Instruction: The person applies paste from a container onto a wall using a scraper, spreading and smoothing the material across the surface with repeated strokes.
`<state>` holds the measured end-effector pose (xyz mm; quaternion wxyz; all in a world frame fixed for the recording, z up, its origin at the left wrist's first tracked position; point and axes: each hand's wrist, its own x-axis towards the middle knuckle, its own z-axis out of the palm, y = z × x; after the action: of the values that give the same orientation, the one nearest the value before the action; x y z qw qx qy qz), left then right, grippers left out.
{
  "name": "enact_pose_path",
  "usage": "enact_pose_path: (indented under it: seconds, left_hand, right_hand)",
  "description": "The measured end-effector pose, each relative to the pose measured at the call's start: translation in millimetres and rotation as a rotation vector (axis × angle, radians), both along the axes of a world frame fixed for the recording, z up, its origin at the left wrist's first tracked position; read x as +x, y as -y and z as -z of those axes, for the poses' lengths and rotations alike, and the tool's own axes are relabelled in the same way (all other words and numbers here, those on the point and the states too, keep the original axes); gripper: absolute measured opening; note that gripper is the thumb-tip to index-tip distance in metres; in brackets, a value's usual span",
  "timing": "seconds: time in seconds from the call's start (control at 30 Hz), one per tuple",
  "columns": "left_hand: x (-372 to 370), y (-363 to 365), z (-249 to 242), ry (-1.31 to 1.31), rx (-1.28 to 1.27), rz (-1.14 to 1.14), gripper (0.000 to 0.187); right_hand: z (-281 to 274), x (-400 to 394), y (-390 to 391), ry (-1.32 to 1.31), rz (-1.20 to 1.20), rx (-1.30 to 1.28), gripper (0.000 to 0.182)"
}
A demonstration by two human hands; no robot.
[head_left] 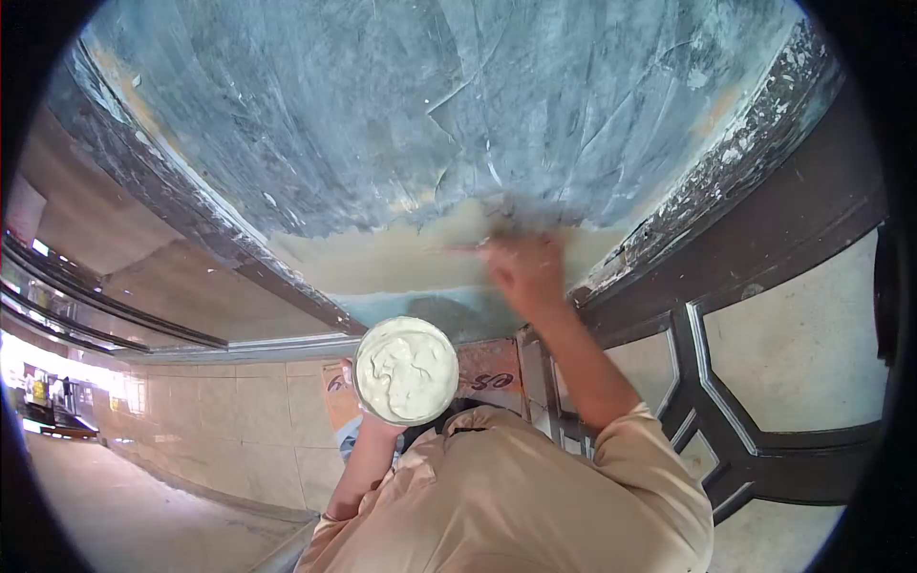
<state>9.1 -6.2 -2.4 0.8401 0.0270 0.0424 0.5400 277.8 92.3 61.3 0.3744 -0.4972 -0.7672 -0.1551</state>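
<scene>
Left hand (381, 426) is clamped on the container (406, 421). Right hand (527, 272), blurred, lies forward-right of the container; closure cannot be told.

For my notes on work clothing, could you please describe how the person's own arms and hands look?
The left sleeve and right sleeve are plain beige cloth and leave the forearms largely bare. No glove shows on the left hand, partly hidden, or on the right hand, whose fine details are lost in blur.
</scene>
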Motion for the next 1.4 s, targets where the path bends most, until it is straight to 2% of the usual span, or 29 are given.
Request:
enact_pose_path:
  seconds: [0.03,0.1,0.17,0.23,0.3,0.33,0.4,0.43,0.47,0.5,0.53,0.6,0.67,0.73,0.77,0.83,0.87,0.9,0.97,1.0,1.03,1.07,1.1,1.13,1.2,1.23,1.3,1.37,1.4]
  left_hand:
    - [0,1,0,0.074,-0.042,0.014,0.099]
    - [0,6,0,0.172,-0.062,0.012,0.099]
    - [-3,5,5,-0.044,-0.068,-0.024,0.099]
    - [-2,6,4,0.049,-0.075,-0.016,0.098]
    - [-2,5,1,-0.064,0.163,-0.014,0.086]
    - [-2,7,-1,-0.004,0.100,-0.018,0.086]
    - [-7,9,12,-0.029,0.100,-0.024,0.085]
    - [-7,7,13,-0.052,0.103,-0.036,0.085]
    - [-6,7,13,0.013,-0.018,-0.018,0.087]
    - [-6,7,13,0.010,-0.019,-0.018,0.087]
    - [-5,6,13,-0.101,-0.001,-0.016,0.087]
    - [-3,5,5,-0.244,0.033,0.013,0.091]
    - [0,4,4,-0.257,0.003,0.005,0.092]
    - [2,4,1,-0.308,-0.050,-0.010,0.094]
    - [2,5,1,-0.309,-0.049,-0.011,0.094]
    - [2,5,2,-0.350,0.026,-0.003,0.094]
    - [4,6,2,-0.376,-0.076,-0.046,0.094]
    - [5,6,2,-0.375,-0.075,-0.044,0.094]
    - [7,8,3,0.166,-0.060,0.006,0.094]
    - [7,6,2,0.042,0.070,0.019,0.091]
    - [8,5,2,0.043,0.071,0.017,0.091]
    - [9,4,2,-0.068,0.117,0.023,0.090]
    - [8,3,2,-0.180,0.160,0.028,0.088]
    - [5,6,8,-0.190,0.115,-0.006,0.089]
    - [10,8,4,-0.152,0.093,-0.001,0.091]
    - [12,8,2,-0.111,0.079,0.003,0.093]
    - [12,10,2,-0.152,0.079,-0.001,0.094]
    - [9,14,3,-0.355,-0.030,-0.067,0.090]
    - [9,16,-9,-0.469,0.021,-0.075,0.092]
  right_hand:
    - [-33,5,3,-0.003,0.066,0.030,0.012]
    - [-82,15,19,-0.004,0.132,0.056,0.011]
    - [-106,23,32,-0.228,0.063,0.190,0.009]
    - [-85,19,36,-0.201,-0.006,0.104,0.010]
    - [-44,11,37,-0.104,-0.090,-0.119,0.011]
    - [-15,5,35,-0.036,-0.104,-0.255,0.011]
    - [49,-5,24,-0.014,-0.150,-0.340,0.011]
    - [54,-11,19,-0.015,-0.147,-0.337,0.011]
    - [57,-16,12,-0.015,-0.113,-0.305,0.011]
    - [57,-17,7,-0.016,-0.080,-0.274,0.012]
    - [42,-17,3,-0.021,-0.079,-0.274,0.012]
    - [-2,-9,1,-0.053,0.073,-0.034,0.011]
    - [-61,7,7,-0.284,0.069,0.159,0.010]
    - [-95,22,27,-0.492,0.089,0.189,0.009]
    - [-94,30,31,-0.493,0.088,0.189,0.009]
    - [-88,40,38,-0.373,-0.127,0.077,0.010]
    - [-70,40,37,-0.265,-0.156,-0.021,0.009]
    - [-43,38,34,-0.264,-0.154,-0.019,0.009]
    - [9,34,28,-0.057,-0.110,-0.262,0.011]
    - [18,38,23,-0.055,-0.110,-0.260,0.011]
    - [23,43,17,-0.044,-0.036,-0.218,0.012]
    - [24,47,9,-0.034,0.036,-0.174,0.014]
    - [-6,44,6,-0.092,0.052,-0.010,0.013]
    - [-49,41,9,-0.151,0.070,0.150,0.012]
    - [-90,48,11,-0.345,0.023,0.341,0.009]
    - [-104,47,18,-0.348,0.025,0.342,0.009]
    - [-118,41,31,-0.557,-0.020,0.241,0.007]
    - [-93,33,32,-0.471,-0.130,0.070,0.007]
    - [-67,27,28,-0.429,-0.195,-0.015,0.007]
